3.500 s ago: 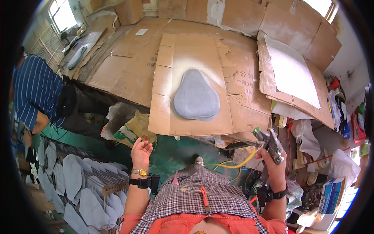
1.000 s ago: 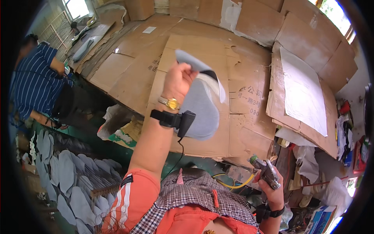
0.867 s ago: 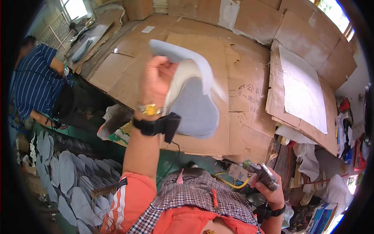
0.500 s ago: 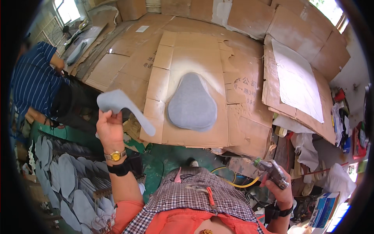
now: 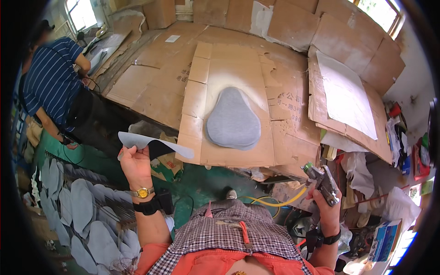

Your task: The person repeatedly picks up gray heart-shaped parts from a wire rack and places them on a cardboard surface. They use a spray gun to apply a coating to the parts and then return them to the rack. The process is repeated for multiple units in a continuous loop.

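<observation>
My left hand (image 5: 136, 167) pinches the edge of a thin grey insole-shaped sheet (image 5: 172, 146), holding it up left of the cardboard's front edge. The sheet bends, and its dark underside shows below the pale top. In my right hand (image 5: 326, 208) is a spray gun (image 5: 323, 181), its nozzle end raised toward the table; a yellow hose (image 5: 286, 201) runs from it. Grey pear-shaped pieces (image 5: 233, 119), apparently stacked, lie flat on a cardboard sheet (image 5: 197, 103) with a pale spray haze around their narrow end. Neither hand touches them.
Many grey insole-shaped pieces (image 5: 82, 206) stand in rows on a rack at lower left. A co-worker in a striped shirt (image 5: 52, 87) stands at the far left. White paper on a tilted cardboard panel (image 5: 346, 98) is at right, above bags and clutter.
My left hand has moved slightly down and right, tilting the sheet flatter so its dark underside shows. The spray gun has risen and its nozzle points more upward. The co-worker has shifted.
</observation>
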A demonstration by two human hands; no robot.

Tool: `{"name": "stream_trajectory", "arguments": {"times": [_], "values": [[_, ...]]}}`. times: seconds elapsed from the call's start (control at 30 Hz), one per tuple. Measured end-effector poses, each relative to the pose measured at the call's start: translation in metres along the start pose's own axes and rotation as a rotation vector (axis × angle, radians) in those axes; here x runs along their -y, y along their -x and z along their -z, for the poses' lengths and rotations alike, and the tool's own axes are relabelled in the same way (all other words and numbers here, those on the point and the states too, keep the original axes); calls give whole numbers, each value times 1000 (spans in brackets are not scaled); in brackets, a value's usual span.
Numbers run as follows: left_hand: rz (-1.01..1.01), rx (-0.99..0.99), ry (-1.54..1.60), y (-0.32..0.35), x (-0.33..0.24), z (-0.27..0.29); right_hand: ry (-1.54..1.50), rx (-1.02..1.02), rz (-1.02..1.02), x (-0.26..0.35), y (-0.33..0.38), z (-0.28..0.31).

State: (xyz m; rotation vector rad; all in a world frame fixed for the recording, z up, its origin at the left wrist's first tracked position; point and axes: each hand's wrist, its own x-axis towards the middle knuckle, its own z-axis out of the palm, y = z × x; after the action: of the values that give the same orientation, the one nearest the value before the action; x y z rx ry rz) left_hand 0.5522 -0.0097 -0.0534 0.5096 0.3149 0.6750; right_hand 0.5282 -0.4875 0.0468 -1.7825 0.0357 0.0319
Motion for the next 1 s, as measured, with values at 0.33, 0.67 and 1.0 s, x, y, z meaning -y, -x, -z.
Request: {"name": "stream_trajectory", "arguments": {"times": [0.33, 0.67, 1.0], "values": [[63, 47, 11, -3, -3, 17, -102, 203, -140, 4, 41, -15], [62, 14, -48, -10, -7, 28, -68, -18, 17, 11, 25, -11], [101, -1, -71, -18, 6, 27, -87, 19, -17, 20, 34, 2]]}}
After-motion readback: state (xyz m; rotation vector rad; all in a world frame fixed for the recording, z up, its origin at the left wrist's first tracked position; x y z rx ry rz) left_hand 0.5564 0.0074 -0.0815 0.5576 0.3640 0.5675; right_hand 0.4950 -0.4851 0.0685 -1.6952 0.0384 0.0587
